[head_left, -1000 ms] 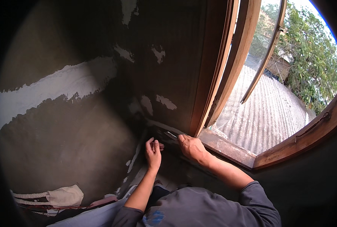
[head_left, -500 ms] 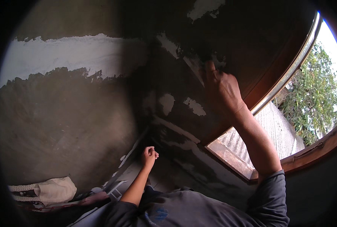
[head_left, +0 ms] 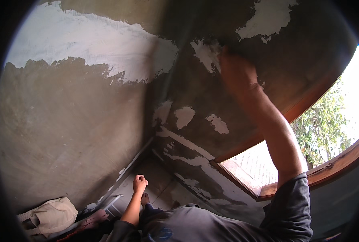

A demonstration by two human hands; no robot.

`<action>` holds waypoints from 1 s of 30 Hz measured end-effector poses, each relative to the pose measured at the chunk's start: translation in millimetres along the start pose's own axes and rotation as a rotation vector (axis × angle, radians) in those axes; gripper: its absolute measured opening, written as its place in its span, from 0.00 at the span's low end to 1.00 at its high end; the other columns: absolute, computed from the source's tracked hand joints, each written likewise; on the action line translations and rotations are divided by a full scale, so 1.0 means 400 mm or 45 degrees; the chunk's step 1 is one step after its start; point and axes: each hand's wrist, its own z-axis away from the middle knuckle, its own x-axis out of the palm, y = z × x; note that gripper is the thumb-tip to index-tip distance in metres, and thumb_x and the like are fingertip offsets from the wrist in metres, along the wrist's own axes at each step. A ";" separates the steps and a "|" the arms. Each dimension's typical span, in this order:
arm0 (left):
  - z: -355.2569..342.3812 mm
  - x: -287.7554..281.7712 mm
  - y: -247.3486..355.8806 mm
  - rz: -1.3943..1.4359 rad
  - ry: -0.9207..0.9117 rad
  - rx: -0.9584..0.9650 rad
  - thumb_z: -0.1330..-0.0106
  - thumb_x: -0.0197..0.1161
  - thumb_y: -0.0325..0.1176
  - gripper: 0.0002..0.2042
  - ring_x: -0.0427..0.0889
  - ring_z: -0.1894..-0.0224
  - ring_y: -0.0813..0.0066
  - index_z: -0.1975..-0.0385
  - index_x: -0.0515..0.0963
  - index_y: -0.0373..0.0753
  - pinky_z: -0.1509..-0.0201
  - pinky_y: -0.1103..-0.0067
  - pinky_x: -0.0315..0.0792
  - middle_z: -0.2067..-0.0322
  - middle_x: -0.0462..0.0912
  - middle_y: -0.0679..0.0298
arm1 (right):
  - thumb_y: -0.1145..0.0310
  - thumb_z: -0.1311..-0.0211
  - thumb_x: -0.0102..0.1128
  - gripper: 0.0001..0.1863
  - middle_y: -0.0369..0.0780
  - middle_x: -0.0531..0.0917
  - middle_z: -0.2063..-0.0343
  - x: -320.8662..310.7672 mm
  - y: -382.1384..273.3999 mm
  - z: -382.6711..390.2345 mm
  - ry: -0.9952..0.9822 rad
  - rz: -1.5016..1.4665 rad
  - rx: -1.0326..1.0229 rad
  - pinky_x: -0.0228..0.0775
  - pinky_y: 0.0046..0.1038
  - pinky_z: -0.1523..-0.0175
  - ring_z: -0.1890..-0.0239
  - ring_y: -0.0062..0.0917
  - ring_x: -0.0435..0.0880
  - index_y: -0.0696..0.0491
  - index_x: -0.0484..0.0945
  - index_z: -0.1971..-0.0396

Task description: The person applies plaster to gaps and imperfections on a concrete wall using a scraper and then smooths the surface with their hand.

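Observation:
My right hand (head_left: 239, 70) is raised against the grey wall to the right of the corner, closed on what appears to be a putty knife (head_left: 216, 61). Only a sliver of its pale blade shows beside the fingers; the handle is hidden in my grip. The blade lies at the edge of a white filler patch (head_left: 205, 54). Low in front of my body, my left hand (head_left: 140, 183) is held with its fingers curled in. Whether anything is inside that fist cannot be seen.
A broad white filler band (head_left: 86, 40) crosses the left wall (head_left: 66, 113). More patches (head_left: 184, 117) dot the right wall. A wood-framed window (head_left: 324, 173) opens at right, with a tree outside. A beige cloth bag (head_left: 54, 215) hangs or lies at lower left. Below is a tiled floor (head_left: 155, 177).
The view has shifted, and the walls look brighter. My right hand has moved up the wall toward the corner, with the blade now at the white patch. My left hand stays low and curled.

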 end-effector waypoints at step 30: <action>-0.089 -0.139 -0.232 -0.112 0.064 -0.265 0.29 0.49 0.32 0.07 0.82 0.81 0.73 0.61 0.73 0.37 0.84 0.77 0.74 0.77 0.84 0.59 | 0.63 0.31 0.54 0.11 0.48 0.86 0.73 0.034 -0.045 -0.110 0.100 0.078 0.042 0.81 0.42 0.62 0.67 0.42 0.88 0.56 0.77 0.62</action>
